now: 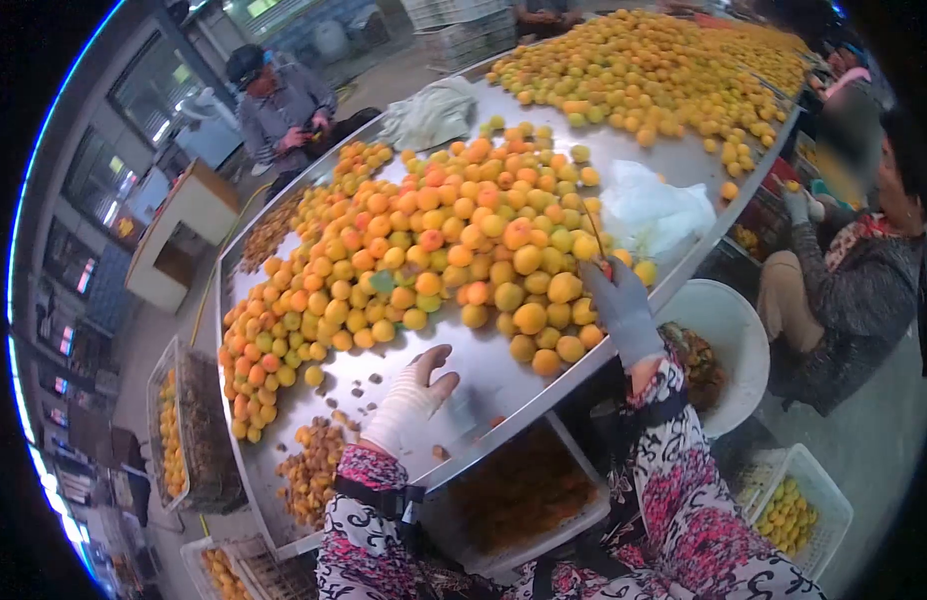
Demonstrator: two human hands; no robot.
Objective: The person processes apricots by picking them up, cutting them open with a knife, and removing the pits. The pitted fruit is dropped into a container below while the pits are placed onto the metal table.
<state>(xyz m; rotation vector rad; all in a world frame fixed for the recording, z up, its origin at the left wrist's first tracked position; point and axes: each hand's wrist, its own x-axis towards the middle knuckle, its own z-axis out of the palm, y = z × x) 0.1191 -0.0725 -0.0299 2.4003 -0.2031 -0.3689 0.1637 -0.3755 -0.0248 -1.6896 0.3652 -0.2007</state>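
My left hand [414,400], in a whitish glove with bare-looking fingertips, hovers over the metal table [474,385] with its fingers apart and nothing in them. My right hand [622,305], in a grey glove, is at the right edge of a big heap of orange and yellow apricots [434,240]. Its fingers are around a thin brown stick-like tool [592,222] that points up and away. A small red bit shows at the fingertips. Left of my left hand lies a small pile of pitted-looking fruit pieces [319,465], with dark pits scattered near it.
A white bucket [749,350] stands right of the table, and a bin [594,480] sits below its near edge. Crates [184,430] stand at the left. A white plastic bag [654,205] lies on the table. People sit at the upper left [284,110] and right [864,270].
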